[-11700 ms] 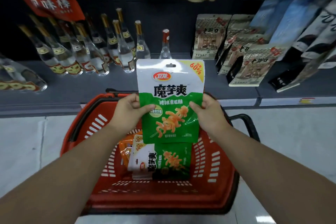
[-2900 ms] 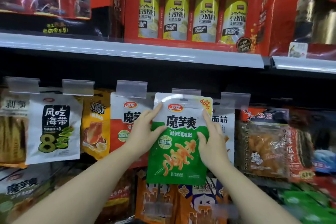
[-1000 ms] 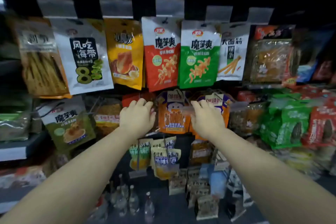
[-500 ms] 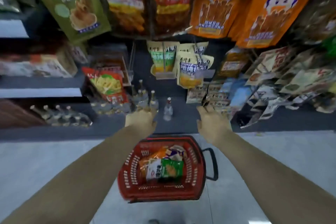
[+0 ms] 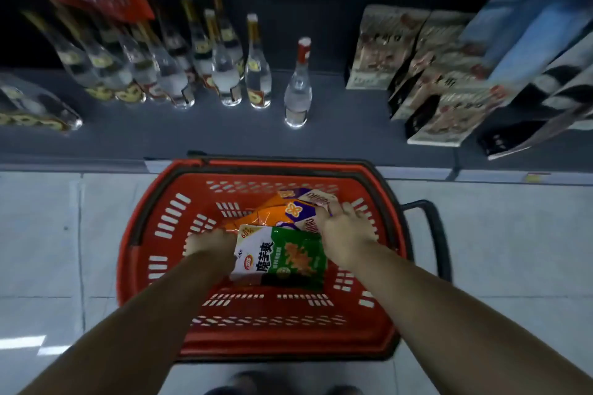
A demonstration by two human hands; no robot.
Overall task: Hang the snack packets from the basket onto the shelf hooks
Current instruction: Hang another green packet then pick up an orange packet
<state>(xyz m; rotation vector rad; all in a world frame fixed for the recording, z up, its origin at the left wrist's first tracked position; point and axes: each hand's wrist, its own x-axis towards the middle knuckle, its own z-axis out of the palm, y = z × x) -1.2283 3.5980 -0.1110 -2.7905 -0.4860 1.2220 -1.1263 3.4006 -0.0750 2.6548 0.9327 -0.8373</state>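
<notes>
Green pkt now hung on the hook above, I've dropped both hands into the red basket (image 5: 154,234): left hand (image 5: 210,244) & right hand (image 5: 345,234) grasping next green konjac packet (image 5: 282,255) atop orange packets (image 5: 272,212).

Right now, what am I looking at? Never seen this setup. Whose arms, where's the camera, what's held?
No machine: a person's bare arms, filmed by one wide-angle camera on their head, looking down. A red basket stands on the tiled floor by a low shelf with bottles. Inside lie snack packets: a green packet on top, orange packets beneath. The left hand is at the green packet's left edge; the right hand lies over its right edge. Whether either grips yet, I cannot tell.
</notes>
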